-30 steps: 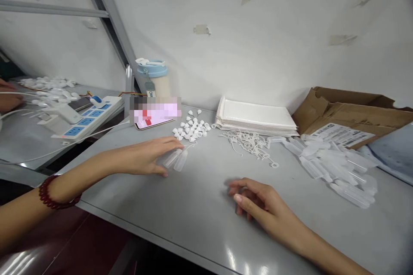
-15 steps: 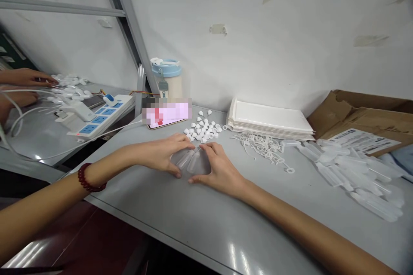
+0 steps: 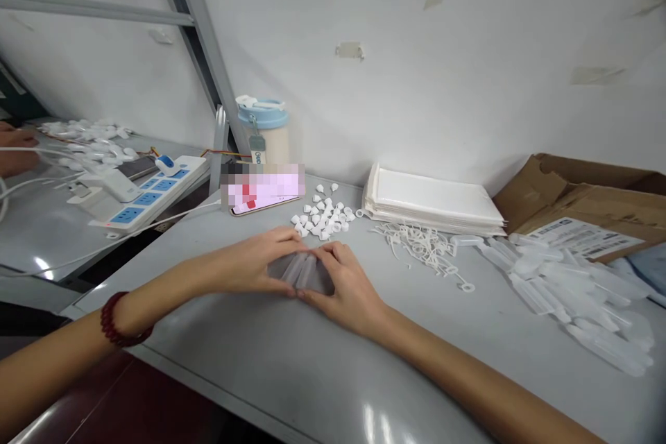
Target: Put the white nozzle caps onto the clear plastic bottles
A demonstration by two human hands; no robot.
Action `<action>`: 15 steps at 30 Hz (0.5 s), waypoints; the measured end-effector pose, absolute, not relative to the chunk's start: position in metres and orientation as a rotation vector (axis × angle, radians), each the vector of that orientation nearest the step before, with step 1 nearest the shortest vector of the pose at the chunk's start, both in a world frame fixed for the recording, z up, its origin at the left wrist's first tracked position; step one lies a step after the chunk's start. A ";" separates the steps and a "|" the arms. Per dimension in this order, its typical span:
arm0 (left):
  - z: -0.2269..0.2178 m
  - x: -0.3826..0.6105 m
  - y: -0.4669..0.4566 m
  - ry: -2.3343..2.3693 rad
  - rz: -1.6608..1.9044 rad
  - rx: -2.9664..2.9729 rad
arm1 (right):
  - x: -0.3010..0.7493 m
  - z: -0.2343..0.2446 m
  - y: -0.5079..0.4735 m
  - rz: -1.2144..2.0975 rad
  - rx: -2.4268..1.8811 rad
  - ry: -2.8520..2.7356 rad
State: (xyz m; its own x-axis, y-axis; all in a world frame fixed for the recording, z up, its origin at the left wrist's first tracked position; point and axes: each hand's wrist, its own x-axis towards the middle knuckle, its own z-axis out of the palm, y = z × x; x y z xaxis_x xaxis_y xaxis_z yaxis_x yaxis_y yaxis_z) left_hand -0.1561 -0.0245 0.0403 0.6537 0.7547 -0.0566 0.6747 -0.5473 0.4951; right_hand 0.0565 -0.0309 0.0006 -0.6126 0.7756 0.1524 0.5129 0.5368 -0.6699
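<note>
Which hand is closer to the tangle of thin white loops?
Right. The right hand is left of the loops, apart from them; the left hand is farther left.

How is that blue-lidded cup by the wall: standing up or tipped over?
Upright. The cup rises behind the phone, with its blue lid at the top. Its base is hidden from view.

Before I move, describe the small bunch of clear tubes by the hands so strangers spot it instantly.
On the gray table, find the white caps. Just nearer the camera, the left hand and right hand frame the small bunch of clear tubes. It alone sits between them; the bigger heap of similar tubes lies far right.
</note>
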 end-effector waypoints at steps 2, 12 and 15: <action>0.038 -0.156 -0.028 1.142 0.242 2.393 | 0.056 0.001 -0.031 0.827 -1.049 -2.334; 0.026 -0.158 -0.041 1.240 0.326 2.456 | 0.054 0.000 -0.034 0.787 -1.046 -2.311; 0.026 -0.156 -0.042 1.268 0.333 2.424 | 0.054 -0.002 -0.035 0.802 -1.032 -2.280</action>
